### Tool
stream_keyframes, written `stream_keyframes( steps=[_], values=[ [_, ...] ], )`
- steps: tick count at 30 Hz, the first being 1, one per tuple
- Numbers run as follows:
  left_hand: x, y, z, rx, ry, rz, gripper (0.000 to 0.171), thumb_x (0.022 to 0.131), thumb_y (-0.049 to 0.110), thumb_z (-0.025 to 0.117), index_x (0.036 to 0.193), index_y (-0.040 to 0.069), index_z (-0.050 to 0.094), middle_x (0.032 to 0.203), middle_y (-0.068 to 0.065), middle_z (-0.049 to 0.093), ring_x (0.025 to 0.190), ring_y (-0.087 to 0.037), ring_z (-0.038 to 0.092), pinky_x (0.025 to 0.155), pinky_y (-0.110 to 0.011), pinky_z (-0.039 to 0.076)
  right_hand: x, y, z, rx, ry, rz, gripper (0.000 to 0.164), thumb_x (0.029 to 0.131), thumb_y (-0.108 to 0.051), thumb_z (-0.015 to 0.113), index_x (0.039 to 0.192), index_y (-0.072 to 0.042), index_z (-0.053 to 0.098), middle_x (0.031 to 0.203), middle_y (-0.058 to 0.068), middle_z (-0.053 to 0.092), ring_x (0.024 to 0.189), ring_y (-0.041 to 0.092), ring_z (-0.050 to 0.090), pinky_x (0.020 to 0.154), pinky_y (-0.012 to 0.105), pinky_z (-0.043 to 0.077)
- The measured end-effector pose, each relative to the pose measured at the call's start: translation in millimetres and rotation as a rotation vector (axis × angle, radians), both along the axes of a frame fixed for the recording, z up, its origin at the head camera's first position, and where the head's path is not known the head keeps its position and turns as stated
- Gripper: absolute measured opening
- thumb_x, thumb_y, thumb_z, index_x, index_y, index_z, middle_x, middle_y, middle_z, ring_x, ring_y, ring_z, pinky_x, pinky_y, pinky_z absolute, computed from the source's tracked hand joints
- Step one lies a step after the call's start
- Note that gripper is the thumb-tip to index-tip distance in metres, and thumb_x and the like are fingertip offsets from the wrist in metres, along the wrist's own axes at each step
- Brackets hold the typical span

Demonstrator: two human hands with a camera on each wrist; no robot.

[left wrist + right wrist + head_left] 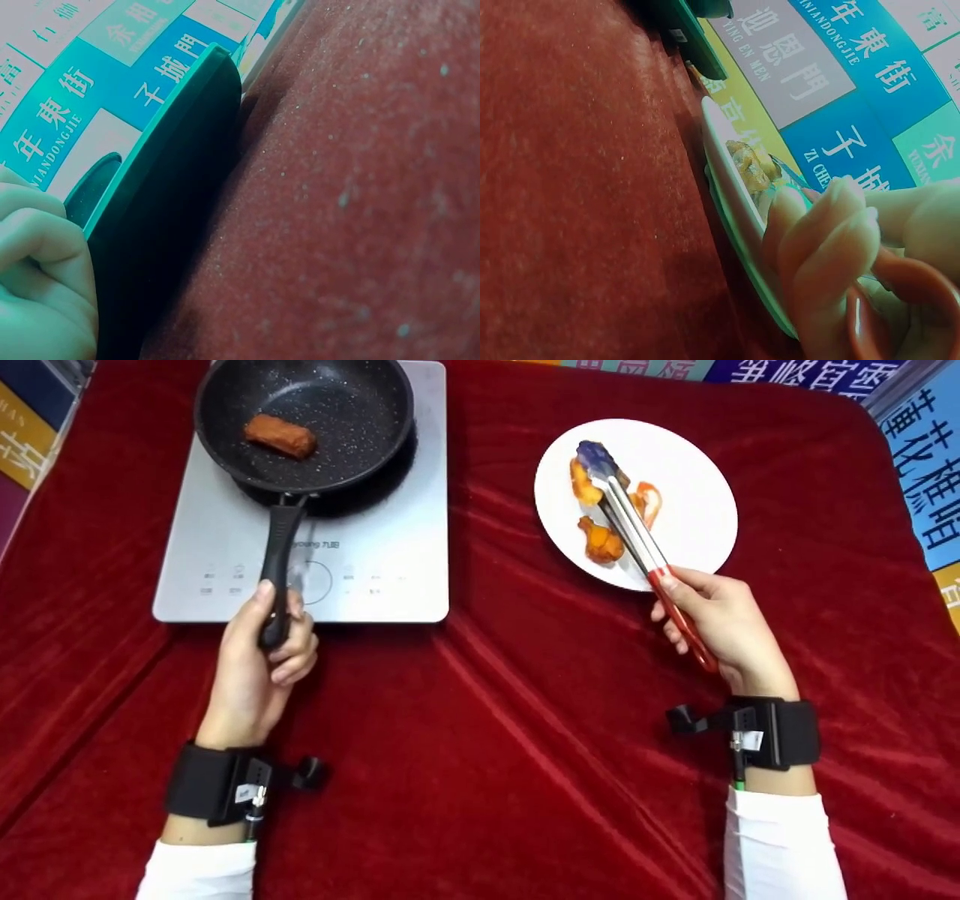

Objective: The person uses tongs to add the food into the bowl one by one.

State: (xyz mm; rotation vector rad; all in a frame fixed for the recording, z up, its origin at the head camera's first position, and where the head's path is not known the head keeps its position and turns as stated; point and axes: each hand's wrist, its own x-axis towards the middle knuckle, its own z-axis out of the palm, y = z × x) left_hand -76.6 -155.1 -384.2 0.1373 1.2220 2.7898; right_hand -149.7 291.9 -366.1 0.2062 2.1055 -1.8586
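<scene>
My left hand (259, 667) grips the black handle (279, 547) of a speckled frying pan (345, 427), which sits over an induction cooktop (405, 562). One browned, oblong piece of food (280, 436) lies left of the middle in the pan. My right hand (724, 619) holds metal tongs (636, 525) by their red grips, pointing up and left over a white plate (697, 502). The dark tong tips overlap a golden-brown piece of food (583, 484) on the plate. Nearer me on it lies a chicken drumette (601, 541). In the right wrist view, curled fingers (832, 232) show beside the plate rim.
Red velvet cloth (480, 750) with folds covers the table. The cooktop stands at the left, the plate to its right. Printed panels with Chinese characters (926, 472) border the table at the back and sides. Each wrist wears a black strap with a small camera arm.
</scene>
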Motion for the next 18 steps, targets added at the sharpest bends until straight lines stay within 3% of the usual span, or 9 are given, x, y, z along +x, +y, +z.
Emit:
stream_keyframes(
  steps=[18],
  values=[
    [1.8, 0.6, 0.3, 0.01, -0.003, 0.0, 0.031, 0.098, 0.027, 0.035, 0.085, 0.001, 0.044, 0.052, -0.001, 0.022, 0.037, -0.011, 0.017, 0.032, -0.022, 0.01, 2.9, -6.9, 3.4, -0.089, 0.042, -0.008, 0.043, 0.086, -0.023, 0.059, 0.124, -0.005, 0.05, 0.07, 0.016, 0.056, 0.042, 0.015, 0.05, 0.033, 0.024, 0.041]
  ],
)
